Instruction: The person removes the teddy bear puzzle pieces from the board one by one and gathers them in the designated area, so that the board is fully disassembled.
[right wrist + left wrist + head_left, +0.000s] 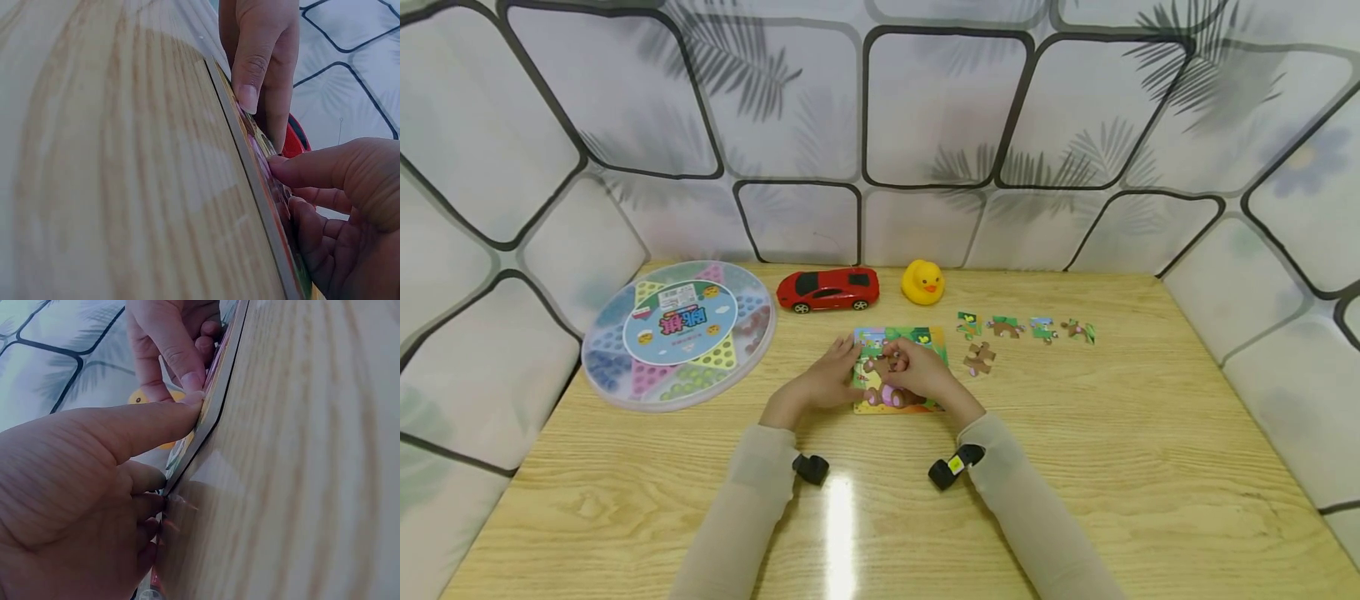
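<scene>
A jigsaw puzzle board (934, 337) with a brown bear picture lies flat on the table. My left hand (829, 377) rests at its left side, thumb on the board's surface near the lower left corner and the other fingers along the edge. Over the middle of the picture, my right hand (922, 369) pinches a brown puzzle piece (880, 365) between thumb and curled fingers, low against the board. The fingers hide much of that piece. In the right wrist view, the right thumb (306, 169) touches down at the board's surface, close to the left thumb (248, 94).
Several loose puzzle pieces (1004, 327) lie right of the board, one brown piece (980, 358) nearer it. Behind stand a red toy car (829, 290) and a yellow rubber duck (922, 282). A round Chinese checkers box (681, 333) lies left. Patterned fabric walls (940, 108) enclose the table.
</scene>
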Demonstrator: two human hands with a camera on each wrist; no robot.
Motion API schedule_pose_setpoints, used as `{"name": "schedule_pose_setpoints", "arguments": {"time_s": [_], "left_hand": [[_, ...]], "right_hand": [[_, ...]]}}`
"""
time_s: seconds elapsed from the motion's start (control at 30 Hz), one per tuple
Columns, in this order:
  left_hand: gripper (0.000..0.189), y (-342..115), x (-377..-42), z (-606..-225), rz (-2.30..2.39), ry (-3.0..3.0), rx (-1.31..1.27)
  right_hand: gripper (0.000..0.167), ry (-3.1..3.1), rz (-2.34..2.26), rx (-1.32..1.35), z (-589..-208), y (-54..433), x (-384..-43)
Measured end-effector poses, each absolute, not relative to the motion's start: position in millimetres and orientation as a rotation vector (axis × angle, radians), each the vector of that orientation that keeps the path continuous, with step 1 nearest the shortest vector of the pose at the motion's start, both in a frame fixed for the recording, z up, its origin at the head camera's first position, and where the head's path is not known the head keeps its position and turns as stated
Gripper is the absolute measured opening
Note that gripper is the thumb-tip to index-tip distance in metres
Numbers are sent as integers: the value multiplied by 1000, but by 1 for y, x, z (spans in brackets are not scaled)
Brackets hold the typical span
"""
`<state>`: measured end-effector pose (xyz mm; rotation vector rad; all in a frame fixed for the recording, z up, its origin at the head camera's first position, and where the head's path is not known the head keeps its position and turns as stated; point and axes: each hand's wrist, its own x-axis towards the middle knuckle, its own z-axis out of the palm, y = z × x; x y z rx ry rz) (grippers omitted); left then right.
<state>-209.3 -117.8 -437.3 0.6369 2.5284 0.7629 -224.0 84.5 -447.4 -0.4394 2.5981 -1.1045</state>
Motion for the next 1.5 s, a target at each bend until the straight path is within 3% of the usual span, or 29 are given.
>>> {"name": "schedule_pose_setpoints", "arguments": {"time_s": [0.97, 1.5], "left_hand": [[89, -117, -210, -438, 627, 2566, 594], [90, -116, -209, -438, 614, 2576, 578]], "right_hand": [[21, 2377, -1474, -424, -448, 90, -222], [19, 2476, -1468, -245, -454, 83, -222]]}}
